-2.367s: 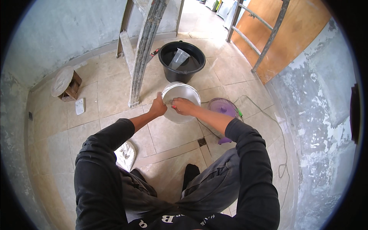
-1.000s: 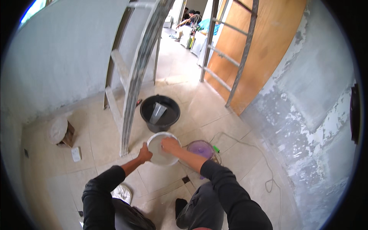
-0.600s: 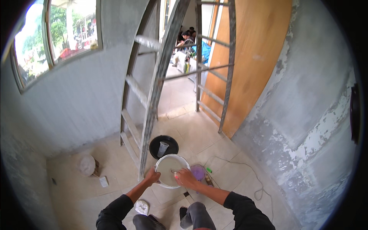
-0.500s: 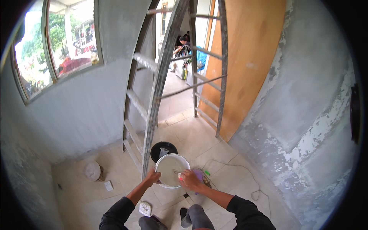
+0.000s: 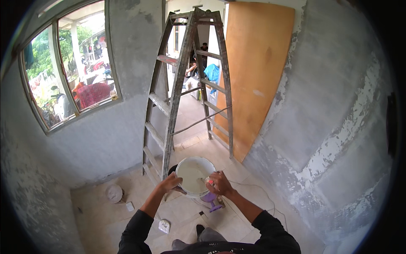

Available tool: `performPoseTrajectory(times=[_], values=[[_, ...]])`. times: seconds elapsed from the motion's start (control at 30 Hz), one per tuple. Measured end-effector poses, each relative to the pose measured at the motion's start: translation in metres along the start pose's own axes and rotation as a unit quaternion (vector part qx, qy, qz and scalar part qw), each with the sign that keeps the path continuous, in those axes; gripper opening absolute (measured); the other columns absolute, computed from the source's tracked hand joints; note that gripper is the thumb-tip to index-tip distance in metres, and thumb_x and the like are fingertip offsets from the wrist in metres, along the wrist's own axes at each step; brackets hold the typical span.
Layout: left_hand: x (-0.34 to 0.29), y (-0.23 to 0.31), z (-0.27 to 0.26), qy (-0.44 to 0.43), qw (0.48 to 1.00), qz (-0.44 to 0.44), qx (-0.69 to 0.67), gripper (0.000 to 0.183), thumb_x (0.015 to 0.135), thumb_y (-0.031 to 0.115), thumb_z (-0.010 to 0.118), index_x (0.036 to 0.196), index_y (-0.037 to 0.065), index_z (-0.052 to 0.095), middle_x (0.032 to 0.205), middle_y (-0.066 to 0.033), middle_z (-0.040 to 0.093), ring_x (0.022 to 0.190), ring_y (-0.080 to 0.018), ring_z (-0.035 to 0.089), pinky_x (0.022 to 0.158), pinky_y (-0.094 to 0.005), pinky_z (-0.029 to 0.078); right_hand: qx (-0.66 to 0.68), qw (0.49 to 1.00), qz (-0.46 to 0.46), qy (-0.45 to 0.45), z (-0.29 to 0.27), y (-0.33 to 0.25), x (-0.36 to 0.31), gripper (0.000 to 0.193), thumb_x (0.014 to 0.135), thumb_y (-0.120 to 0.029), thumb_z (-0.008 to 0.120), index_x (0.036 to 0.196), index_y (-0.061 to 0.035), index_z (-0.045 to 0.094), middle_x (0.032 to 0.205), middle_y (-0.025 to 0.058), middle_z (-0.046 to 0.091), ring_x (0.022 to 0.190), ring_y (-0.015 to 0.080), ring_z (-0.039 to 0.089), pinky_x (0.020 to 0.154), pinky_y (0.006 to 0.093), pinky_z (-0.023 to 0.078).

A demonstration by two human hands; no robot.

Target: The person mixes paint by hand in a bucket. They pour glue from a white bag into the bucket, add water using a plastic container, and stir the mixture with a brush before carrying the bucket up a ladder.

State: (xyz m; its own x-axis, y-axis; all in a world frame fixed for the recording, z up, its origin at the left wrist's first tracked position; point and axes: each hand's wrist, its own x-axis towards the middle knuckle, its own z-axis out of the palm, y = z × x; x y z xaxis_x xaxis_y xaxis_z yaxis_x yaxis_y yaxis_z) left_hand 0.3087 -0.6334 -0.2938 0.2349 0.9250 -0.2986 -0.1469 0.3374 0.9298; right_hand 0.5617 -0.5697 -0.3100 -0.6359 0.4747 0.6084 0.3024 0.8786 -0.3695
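In front of me a white bucket (image 5: 195,196) is tilted toward me, with a pale, creamy mixture (image 5: 191,174) inside. My left hand (image 5: 171,183) grips its rim on the left. At the opposite side, my right hand (image 5: 220,184) is closed around a small tool (image 5: 209,181) with red on its handle. The tool's far end reaches into the bucket at the mixture; its exact kind is too small to make out. Just below the bucket shows a purple plastic thing (image 5: 214,204), partly covered by it.
A paint-spattered stepladder (image 5: 170,114) stands just beyond the bucket, before a doorway. An orange-brown wooden door (image 5: 258,80) is on the right. On the floor are a small bucket (image 5: 114,193), a white lump (image 5: 164,226), a black basin (image 5: 172,169) and a cable (image 5: 270,199). Someone sits beyond the doorway.
My view has tipped up, showing the ladder's top. The bucket is raised and tilted more toward me, hiding most of the black basin. Both hands keep their hold.
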Motion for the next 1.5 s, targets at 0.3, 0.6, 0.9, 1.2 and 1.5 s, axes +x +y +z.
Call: performPoseTrajectory(times=[0.3,0.6,0.9,1.2,1.5], values=[[-0.071,0.021,0.016,0.024,0.987,-0.018,0.158,0.039,0.083,0.012,0.046,0.115,-0.009,0.046,0.098,-0.0175,0.061,0.071,-0.0272,0.067,0.063,-0.0326,0.059,-0.015,0.997,-0.048,0.062,-0.026,-0.058,-0.004,0.018,0.063,-0.007,0.062,0.058,-0.0064,0.045,0.059,0.0082,0.045,0.054,0.0255,0.042,0.055,0.0347,0.03],[-0.137,0.024,-0.008,0.092,0.961,-0.022,0.26,0.037,0.084,0.018,0.046,0.106,-0.012,0.05,0.089,-0.0163,0.061,0.063,-0.0238,0.067,0.057,-0.0293,0.057,0.098,0.974,-0.094,0.183,-0.019,-0.121,0.03,0.024,0.056,-0.006,0.056,0.056,-0.007,0.032,0.055,0.0087,0.035,0.051,0.0246,0.03,0.053,0.0355,0.025],[-0.192,0.047,-0.017,0.128,0.965,0.049,0.224,0.038,0.083,0.019,0.045,0.101,-0.013,0.052,0.082,-0.0165,0.063,0.058,-0.0211,0.065,0.05,-0.0287,0.055,0.083,0.967,-0.161,0.177,-0.006,-0.16,0.059,0.021,0.059,-0.006,0.055,0.055,-0.0075,0.035,0.051,0.0058,0.035,0.045,0.0224,0.034,0.053,0.034,0.024],[-0.191,0.073,-0.055,0.191,0.945,0.077,0.255,0.038,0.081,0.021,0.048,0.106,-0.008,0.054,0.08,-0.0134,0.064,0.056,-0.0193,0.065,0.049,-0.0289,0.051,0.084,0.957,-0.196,0.196,0.023,-0.145,0.111,0.019,0.059,-0.004,0.057,0.057,-0.0072,0.038,0.054,0.0058,0.039,0.048,0.0215,0.039,0.053,0.0341,0.025],[-0.154,0.116,-0.11,0.207,0.928,0.093,0.297,0.035,0.079,0.02,0.049,0.095,-0.01,0.058,0.074,-0.0154,0.065,0.057,-0.0205,0.065,0.053,-0.0302,0.051,0.111,0.941,-0.201,0.248,0.053,-0.117,0.179,0.018,0.058,-0.004,0.057,0.058,-0.0062,0.04,0.055,0.006,0.038,0.048,0.0214,0.038,0.055,0.0337,0.025]])
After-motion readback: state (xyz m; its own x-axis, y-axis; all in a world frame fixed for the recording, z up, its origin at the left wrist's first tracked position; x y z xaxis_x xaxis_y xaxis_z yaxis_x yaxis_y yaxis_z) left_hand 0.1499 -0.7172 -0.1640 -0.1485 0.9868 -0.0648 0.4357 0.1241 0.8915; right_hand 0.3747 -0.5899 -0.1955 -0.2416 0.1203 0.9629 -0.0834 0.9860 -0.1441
